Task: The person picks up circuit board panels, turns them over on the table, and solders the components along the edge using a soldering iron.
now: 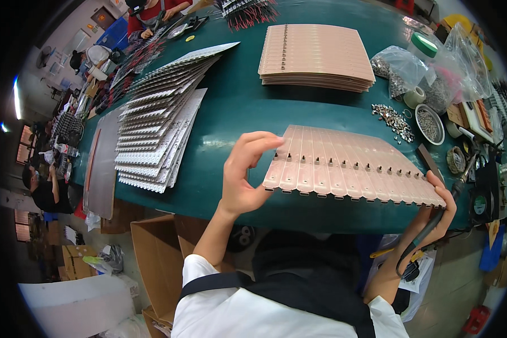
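A pinkish-tan circuit board panel (343, 155), scored into several narrow strips, is tilted above the table's near edge. A row of small dark switch-like parts crosses it, and small metal connectors line its near edge. My left hand (243, 172) grips the left edge, thumb at the near corner and index finger higher up. At the right end, the fingertips of my right hand (442, 205) curl round the panel's near corner. A soldering iron (434, 225) with a black handle and cable crosses by my right hand; whether the hand touches it I cannot tell.
On the green table (231, 121) a stack of similar tan panels (321, 53) lies at the back. White panels (163, 124) are fanned in a pile at left. Loose metal parts (394, 121), a bowl of small parts (430, 125) and plastic bags (405, 70) crowd the right. Co-workers sit further left.
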